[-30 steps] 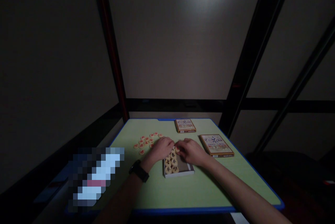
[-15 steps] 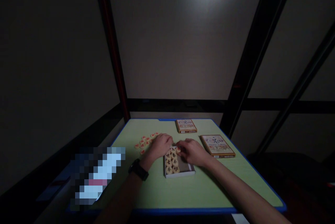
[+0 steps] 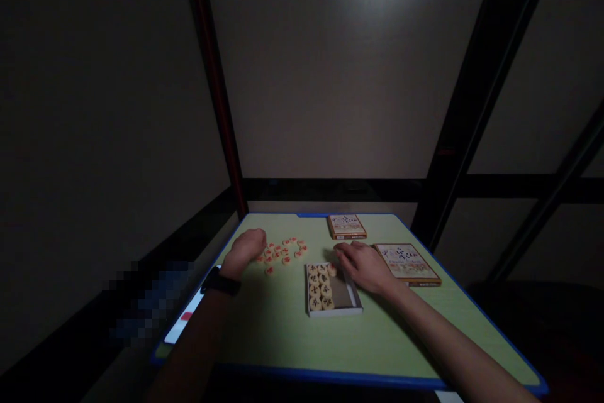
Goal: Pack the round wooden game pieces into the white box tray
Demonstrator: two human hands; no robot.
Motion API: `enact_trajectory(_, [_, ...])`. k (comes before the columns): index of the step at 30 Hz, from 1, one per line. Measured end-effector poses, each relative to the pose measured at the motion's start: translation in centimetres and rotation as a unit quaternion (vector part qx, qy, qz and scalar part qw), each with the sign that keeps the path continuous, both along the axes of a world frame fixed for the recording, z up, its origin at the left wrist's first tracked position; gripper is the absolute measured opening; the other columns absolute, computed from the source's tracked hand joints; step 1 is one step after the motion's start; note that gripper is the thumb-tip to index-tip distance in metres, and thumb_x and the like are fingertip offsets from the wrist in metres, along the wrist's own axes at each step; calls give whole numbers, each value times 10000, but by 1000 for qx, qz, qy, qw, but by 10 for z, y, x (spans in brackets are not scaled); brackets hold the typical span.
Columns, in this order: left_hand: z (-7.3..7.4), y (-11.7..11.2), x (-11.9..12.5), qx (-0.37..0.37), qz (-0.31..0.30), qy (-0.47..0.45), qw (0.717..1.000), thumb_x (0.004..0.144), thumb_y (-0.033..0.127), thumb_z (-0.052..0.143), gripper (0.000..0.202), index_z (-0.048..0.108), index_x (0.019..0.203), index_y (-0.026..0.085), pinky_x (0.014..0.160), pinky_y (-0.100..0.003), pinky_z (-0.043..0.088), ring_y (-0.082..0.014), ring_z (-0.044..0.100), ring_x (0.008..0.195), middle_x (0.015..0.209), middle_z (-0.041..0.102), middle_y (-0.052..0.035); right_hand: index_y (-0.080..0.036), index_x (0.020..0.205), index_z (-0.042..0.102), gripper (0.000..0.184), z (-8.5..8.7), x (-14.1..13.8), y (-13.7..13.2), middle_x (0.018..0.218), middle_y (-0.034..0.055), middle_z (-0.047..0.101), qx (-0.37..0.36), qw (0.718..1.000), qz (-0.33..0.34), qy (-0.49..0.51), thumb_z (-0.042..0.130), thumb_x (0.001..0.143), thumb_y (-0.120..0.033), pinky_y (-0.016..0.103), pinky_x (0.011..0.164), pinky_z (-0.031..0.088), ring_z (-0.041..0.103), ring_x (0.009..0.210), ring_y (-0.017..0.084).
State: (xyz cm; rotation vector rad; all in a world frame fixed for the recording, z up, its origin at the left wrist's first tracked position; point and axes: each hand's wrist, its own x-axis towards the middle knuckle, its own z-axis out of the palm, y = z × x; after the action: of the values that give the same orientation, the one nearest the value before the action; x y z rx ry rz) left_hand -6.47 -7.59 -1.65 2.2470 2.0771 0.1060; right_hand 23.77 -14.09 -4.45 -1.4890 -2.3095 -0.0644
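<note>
Lower centre: left hand (image 3: 246, 246) is hovering by pieces (image 3: 285, 260), seemingly picking, needing a pinch; right hand (image 3: 365, 264) flanking box (image 3: 341, 295); grips unclear.

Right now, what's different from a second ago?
The left hand swung left, away from the open box, to beside the loose red pieces. The right hand came off the red piece in the box, easing right. The black pieces and both printed boxes stayed put.
</note>
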Motion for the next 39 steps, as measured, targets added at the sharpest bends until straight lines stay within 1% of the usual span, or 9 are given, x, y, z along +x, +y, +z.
enact_trajectory(2, [0, -4, -4, -22, -12, 8, 1000, 778, 155, 586, 177, 715, 898, 166, 723, -264, 461, -242, 673, 938, 1039, 727, -152, -186, 1030, 675, 322, 0, -1, 0, 840, 78, 679, -3, 1000, 0, -14, 377, 1010, -307, 275, 662, 357, 626, 766, 201])
enact_trajectory(6, [1, -12, -3, -36, -18, 20, 999, 693, 88, 645, 238, 708, 912, 157, 710, -248, 466, -237, 674, 941, 1055, 720, -143, -196, 1035, 681, 342, 1, -2, 0, 850, 76, 684, -13, 999, -6, -31, 365, 1020, -326, 264, 653, 346, 630, 759, 190])
enact_trajectory(10, [-2, -17, 3, -38, -23, 35, 998, 745, 25, 555, 233, 697, 890, 140, 733, -256, 473, -226, 678, 914, 1005, 717, -147, -193, 1043, 682, 347, 0, -2, 0, 871, 79, 692, -15, 999, -2, -40, 364, 1021, -330, 257, 669, 348, 634, 786, 187])
enact_trajectory(16, [-9, -22, 1, -26, -40, 52, 998, 817, 33, 466, 266, 680, 943, 127, 832, -288, 477, -238, 652, 1009, 1071, 689, -172, -193, 963, 688, 327, -1, -1, 2, 848, 71, 699, -12, 999, 4, -46, 397, 1013, -334, 257, 672, 344, 632, 788, 183])
enact_trajectory(20, [-9, -21, 1, -5, -36, 52, 998, 844, 73, 455, 253, 672, 969, 113, 846, -303, 471, -249, 643, 1013, 1068, 684, -179, -195, 934, 690, 342, 1, -2, 1, 835, 71, 703, -3, 999, 9, -48, 389, 1017, -335, 259, 672, 348, 630, 783, 185])
enact_trajectory(24, [-6, -10, 27, 56, -37, 12, 998, 876, 125, 455, 261, 652, 1044, 95, 858, -307, 468, -248, 647, 987, 1016, 688, -172, -184, 941, 696, 316, 1, -2, 1, 855, 81, 711, 7, 999, 10, -41, 410, 1006, -300, 263, 686, 360, 632, 798, 189])
enact_trajectory(27, [-9, 3, 56, 86, -117, -15, 989, 896, 109, 431, 286, 653, 1078, 111, 910, -307, 449, -236, 636, 1025, 1053, 680, -159, -182, 941, 699, 317, -1, 0, 2, 854, 78, 713, 24, 999, 1, -33, 410, 1005, -293, 261, 688, 364, 635, 802, 186])
enact_trajectory(30, [-12, 17, 77, 65, -166, -14, 984, 864, 76, 462, 292, 668, 1065, 128, 917, -299, 444, -230, 629, 1040, 1065, 682, -149, -187, 932, 704, 313, -3, 1, 4, 837, 70, 713, 33, 999, -11, -24, 420, 1003, -299, 257, 682, 364, 634, 784, 180])
enact_trajectory(39, [-18, 44, 80, 1, -205, 13, 979, 760, 55, 546, 263, 719, 913, 180, 767, -248, 464, -200, 657, 911, 971, 725, -88, -193, 921, 705, 307, -7, 3, 8, 845, 73, 721, 30, 999, -13, -35, 428, 998, -297, 257, 677, 359, 639, 795, 183])
